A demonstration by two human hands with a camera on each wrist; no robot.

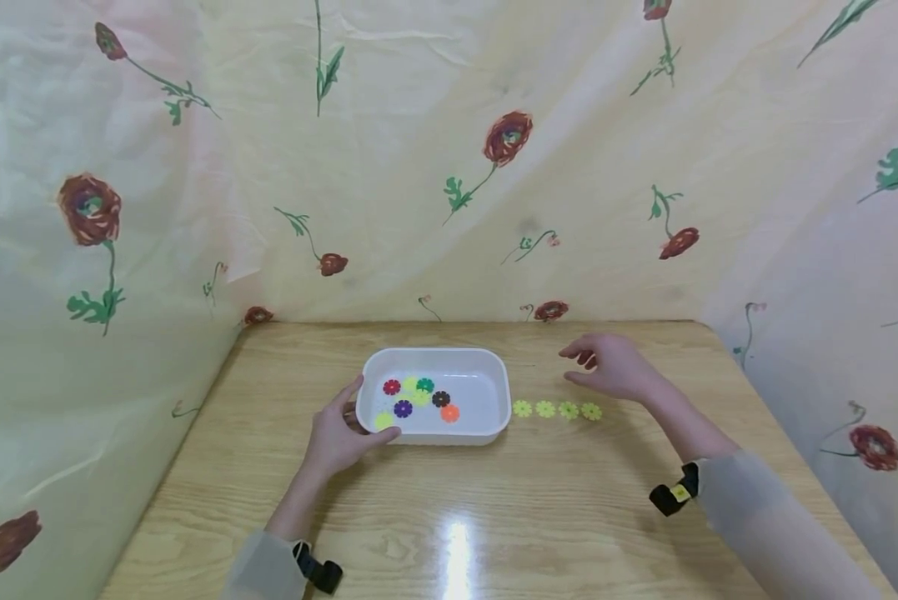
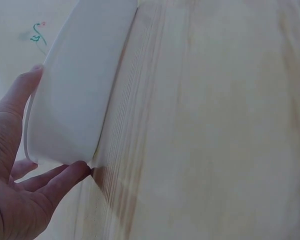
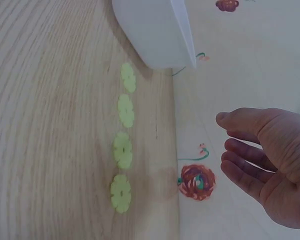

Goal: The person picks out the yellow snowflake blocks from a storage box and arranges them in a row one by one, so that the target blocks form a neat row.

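Note:
A white plastic tray (image 1: 449, 434) sits on the table with flower-shaped plastic discs inside: red (image 1: 392, 387), green (image 1: 425, 385), purple (image 1: 403, 408), black (image 1: 440, 399), orange (image 1: 450, 413) and several yellow ones (image 1: 384, 420). My left hand (image 1: 336, 437) holds the tray's left end, thumb at the near rim and fingers round the side; in the left wrist view the fingertips (image 2: 79, 169) meet its lower corner. To the tray's right, several yellow discs (image 1: 545, 409) lie in a row. Above and behind this row hovers my right hand (image 1: 609, 367), fingers loosely bent, holding nothing.
The wooden table (image 1: 388, 508) meets a flower-printed cloth (image 1: 418, 167) at the back and sides. Black wrist cameras are strapped to the left wrist (image 1: 317, 568) and right wrist (image 1: 675, 490).

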